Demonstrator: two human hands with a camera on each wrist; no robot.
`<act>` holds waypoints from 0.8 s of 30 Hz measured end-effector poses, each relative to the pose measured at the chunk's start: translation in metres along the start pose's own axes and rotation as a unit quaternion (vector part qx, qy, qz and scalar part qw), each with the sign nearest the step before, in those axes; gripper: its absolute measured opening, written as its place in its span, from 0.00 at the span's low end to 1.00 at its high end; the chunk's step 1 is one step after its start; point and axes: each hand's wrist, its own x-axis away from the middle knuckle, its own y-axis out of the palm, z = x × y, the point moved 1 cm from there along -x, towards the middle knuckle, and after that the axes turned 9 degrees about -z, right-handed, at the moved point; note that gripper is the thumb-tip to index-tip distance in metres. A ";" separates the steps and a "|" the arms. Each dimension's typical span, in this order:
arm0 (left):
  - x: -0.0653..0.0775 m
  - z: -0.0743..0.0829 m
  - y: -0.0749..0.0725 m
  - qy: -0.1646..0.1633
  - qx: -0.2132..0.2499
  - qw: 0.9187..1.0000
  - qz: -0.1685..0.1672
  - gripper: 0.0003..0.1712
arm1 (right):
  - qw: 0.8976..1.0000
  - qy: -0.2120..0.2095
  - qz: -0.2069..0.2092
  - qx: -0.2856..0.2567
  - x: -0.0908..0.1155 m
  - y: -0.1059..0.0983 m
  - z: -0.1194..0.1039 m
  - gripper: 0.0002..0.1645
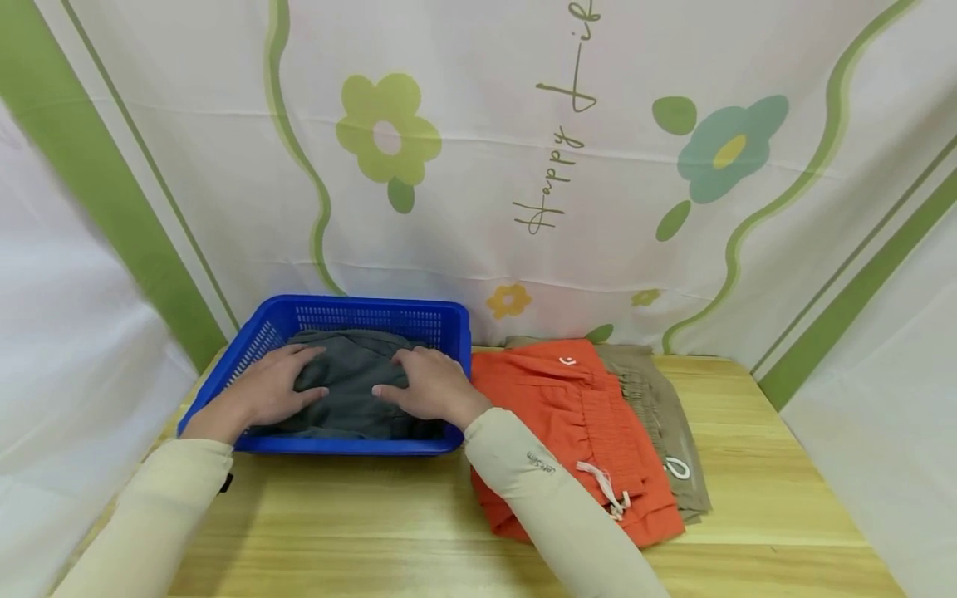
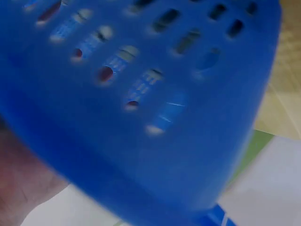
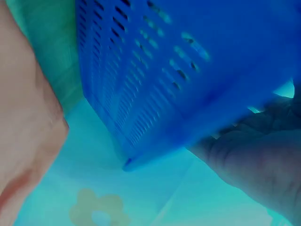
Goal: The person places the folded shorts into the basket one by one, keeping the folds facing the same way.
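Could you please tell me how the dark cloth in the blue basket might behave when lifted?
The dark cloth would probably flop and sag rather than hold its shape, since soft wrinkles show across it. It seems unlikely to roll, as it lies spread out inside the blue basket.

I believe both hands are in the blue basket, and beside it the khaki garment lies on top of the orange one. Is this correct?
Not quite: the orange garment lies on top of the khaki garment, as the head view shows.

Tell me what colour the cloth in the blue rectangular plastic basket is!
The rumpled cloth is dark grey, seen best in the head view.
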 end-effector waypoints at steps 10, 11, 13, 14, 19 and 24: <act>0.004 0.033 -0.006 0.010 0.000 0.999 0.042 0.40 | 0.999 -0.021 0.050 0.001 0.029 -0.021 0.009 0.32; 0.005 0.036 -0.006 0.012 0.002 0.999 0.046 0.40 | 0.998 -0.023 0.056 -0.001 0.032 -0.023 0.010 0.32; 0.007 0.043 -0.007 0.016 0.007 0.998 0.052 0.40 | 0.998 -0.025 0.065 -0.003 0.037 -0.027 0.012 0.32; 0.007 0.046 -0.008 0.017 0.009 0.998 0.055 0.41 | 0.997 -0.025 0.069 -0.005 0.040 -0.028 0.013 0.32; 0.007 0.063 -0.007 0.024 0.018 0.997 0.068 0.42 | 0.995 -0.022 0.095 -0.020 0.055 -0.035 0.022 0.32; 0.005 0.077 -0.004 0.035 0.036 0.995 0.084 0.42 | 0.992 -0.010 0.115 -0.046 0.071 -0.043 0.031 0.33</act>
